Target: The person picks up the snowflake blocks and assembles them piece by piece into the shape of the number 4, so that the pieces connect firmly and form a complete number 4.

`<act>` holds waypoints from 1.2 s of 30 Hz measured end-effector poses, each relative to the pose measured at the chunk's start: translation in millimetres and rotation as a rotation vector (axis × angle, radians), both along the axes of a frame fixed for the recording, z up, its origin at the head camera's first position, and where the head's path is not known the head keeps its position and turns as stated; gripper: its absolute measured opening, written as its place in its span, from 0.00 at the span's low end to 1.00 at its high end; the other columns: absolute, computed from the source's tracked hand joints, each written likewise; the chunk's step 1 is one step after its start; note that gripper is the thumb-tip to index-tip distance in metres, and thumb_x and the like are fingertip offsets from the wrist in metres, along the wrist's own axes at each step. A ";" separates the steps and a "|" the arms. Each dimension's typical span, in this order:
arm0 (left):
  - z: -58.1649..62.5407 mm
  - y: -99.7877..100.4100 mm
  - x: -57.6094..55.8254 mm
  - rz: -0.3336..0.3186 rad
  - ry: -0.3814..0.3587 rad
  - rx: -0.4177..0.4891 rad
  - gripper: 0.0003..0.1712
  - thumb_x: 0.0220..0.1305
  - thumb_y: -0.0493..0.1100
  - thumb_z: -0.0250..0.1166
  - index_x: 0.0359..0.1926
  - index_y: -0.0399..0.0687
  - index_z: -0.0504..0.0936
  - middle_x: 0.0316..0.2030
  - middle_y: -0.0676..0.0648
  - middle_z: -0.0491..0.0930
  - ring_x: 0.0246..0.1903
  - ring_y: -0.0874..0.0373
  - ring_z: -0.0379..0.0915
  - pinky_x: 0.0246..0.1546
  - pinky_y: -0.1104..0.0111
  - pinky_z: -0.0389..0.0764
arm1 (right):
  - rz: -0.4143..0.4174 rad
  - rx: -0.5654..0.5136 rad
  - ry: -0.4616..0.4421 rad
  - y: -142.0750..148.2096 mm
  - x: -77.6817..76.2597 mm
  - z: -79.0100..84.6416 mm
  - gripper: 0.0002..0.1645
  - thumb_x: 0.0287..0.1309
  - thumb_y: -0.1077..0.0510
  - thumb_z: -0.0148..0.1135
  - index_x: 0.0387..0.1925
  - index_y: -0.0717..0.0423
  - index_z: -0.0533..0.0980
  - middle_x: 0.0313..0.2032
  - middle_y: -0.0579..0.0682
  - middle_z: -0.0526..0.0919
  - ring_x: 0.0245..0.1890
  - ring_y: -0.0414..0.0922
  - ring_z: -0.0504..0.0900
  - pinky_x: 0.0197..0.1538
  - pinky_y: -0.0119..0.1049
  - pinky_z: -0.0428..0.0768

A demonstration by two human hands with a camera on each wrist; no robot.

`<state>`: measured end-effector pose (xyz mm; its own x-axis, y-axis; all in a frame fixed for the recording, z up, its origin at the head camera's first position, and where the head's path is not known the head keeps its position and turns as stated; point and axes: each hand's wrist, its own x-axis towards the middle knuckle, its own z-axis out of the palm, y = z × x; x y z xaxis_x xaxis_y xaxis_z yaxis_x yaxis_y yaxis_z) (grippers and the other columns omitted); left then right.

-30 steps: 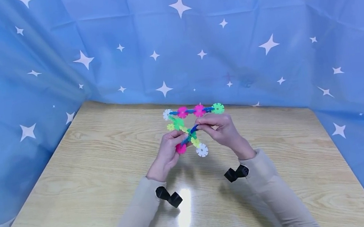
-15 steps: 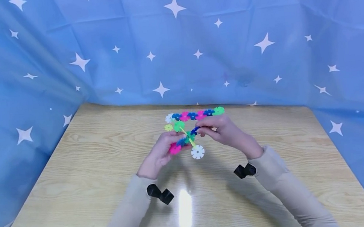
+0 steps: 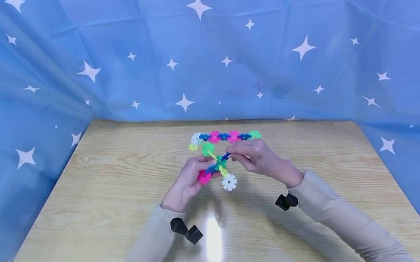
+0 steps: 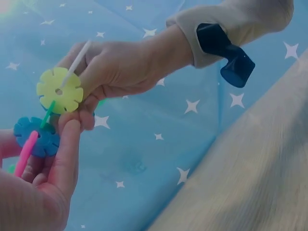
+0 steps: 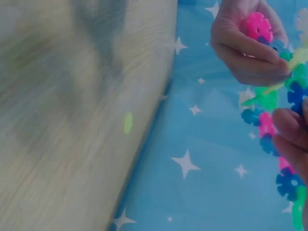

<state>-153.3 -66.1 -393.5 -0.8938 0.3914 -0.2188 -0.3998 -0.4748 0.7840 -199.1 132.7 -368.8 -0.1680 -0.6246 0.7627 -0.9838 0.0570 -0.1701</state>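
Observation:
A joined chain of notched plastic snowflake discs is held up between both hands. My left hand [image 3: 188,181] grips it at a blue disc [image 4: 37,137], beside a pink disc [image 3: 204,177] at that end. With thumb and fingers my right hand [image 3: 257,158] pinches a dark blue disc [image 5: 297,97] next to the green disc [image 3: 219,163] at the crossing. A white disc [image 3: 229,182] hangs at the near end and a yellow disc [image 4: 60,91] sits above it. Beyond the hands runs a row of pink discs [image 3: 214,137] and blue discs, ending in a green disc [image 3: 255,134].
A single yellow disc [image 5: 128,123] lies on the wooden table [image 3: 125,211], left of the chain in the head view. A blue star-printed cloth [image 3: 146,60] hangs behind and at the sides of the table.
The chain has turned in my hands, so the far row's blue discs show more of their faces. Both hands sit slightly lower in the head view, still holding it.

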 end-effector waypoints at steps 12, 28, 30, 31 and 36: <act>-1.1 -2.4 -2.5 -0.071 0.030 -0.020 0.12 0.63 0.27 0.50 0.28 0.41 0.78 0.27 0.46 0.80 0.25 0.58 0.82 0.22 0.80 0.78 | 0.007 0.073 -0.080 9.7 0.3 0.5 0.14 0.65 0.58 0.53 0.32 0.65 0.78 0.26 0.53 0.83 0.22 0.41 0.78 0.25 0.27 0.78; -10.2 -9.4 0.1 0.103 0.228 -0.148 0.14 0.59 0.25 0.55 0.24 0.45 0.80 0.25 0.51 0.81 0.26 0.61 0.80 0.36 0.70 0.83 | -0.162 -0.021 -0.569 18.5 16.5 13.9 0.10 0.51 0.78 0.60 0.35 0.68 0.78 0.21 0.53 0.78 0.16 0.42 0.77 0.15 0.25 0.72; -10.4 -6.0 0.6 0.157 0.283 -0.206 0.11 0.58 0.26 0.58 0.25 0.44 0.81 0.23 0.53 0.80 0.25 0.63 0.78 0.32 0.74 0.81 | -0.228 -0.030 -0.685 13.1 23.3 16.3 0.09 0.55 0.74 0.60 0.39 0.67 0.78 0.21 0.52 0.78 0.14 0.41 0.76 0.13 0.27 0.70; -10.5 -3.8 0.8 0.186 0.306 -0.237 0.10 0.57 0.27 0.60 0.26 0.43 0.81 0.23 0.54 0.80 0.24 0.64 0.77 0.30 0.75 0.80 | -0.261 -0.045 -0.745 10.2 26.1 17.8 0.10 0.56 0.73 0.60 0.41 0.67 0.78 0.20 0.51 0.77 0.14 0.41 0.75 0.12 0.28 0.69; -11.3 6.8 0.7 0.342 0.381 -0.302 0.06 0.54 0.26 0.62 0.25 0.37 0.82 0.19 0.54 0.80 0.17 0.66 0.72 0.19 0.79 0.72 | -0.419 -0.106 -0.914 -2.5 32.4 26.4 0.10 0.57 0.70 0.59 0.41 0.66 0.79 0.20 0.52 0.77 0.13 0.41 0.75 0.13 0.29 0.68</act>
